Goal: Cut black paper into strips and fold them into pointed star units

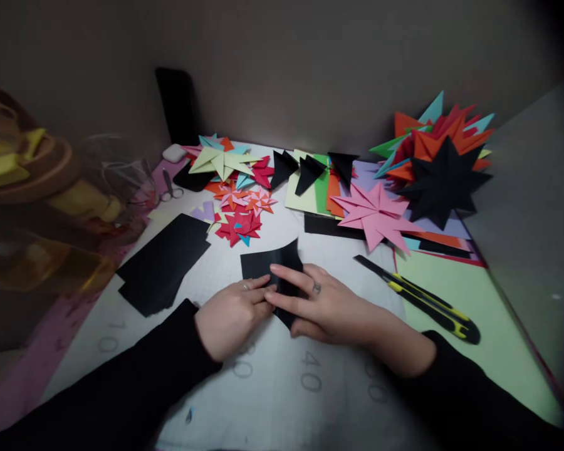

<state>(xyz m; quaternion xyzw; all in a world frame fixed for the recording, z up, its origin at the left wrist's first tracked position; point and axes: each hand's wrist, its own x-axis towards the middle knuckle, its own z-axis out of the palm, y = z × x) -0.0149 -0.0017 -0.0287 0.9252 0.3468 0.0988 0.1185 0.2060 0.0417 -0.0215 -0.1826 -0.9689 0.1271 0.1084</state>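
A small piece of black paper (258, 263), creased and partly raised on its right side, lies on the white mat at the centre. My left hand (237, 313) presses on its lower left part, fingers close together and pointing right. Over its right side reaches my right hand (329, 304), with index and middle fingers spread and their tips near my left fingertips; its thumb is at the lower edge. A stack of black paper sheets (167, 260) rests to the left. Behind the hands stand several folded black pieces (311, 172).
A yellow and black cutter (432, 310) lies on the right, partly over pale green paper (479, 319). Folded paper stars (376, 213) pile up at the back. Scissors (170, 188), a black phone-like object (176, 103) and a brown and yellow object (23, 150) are at left.
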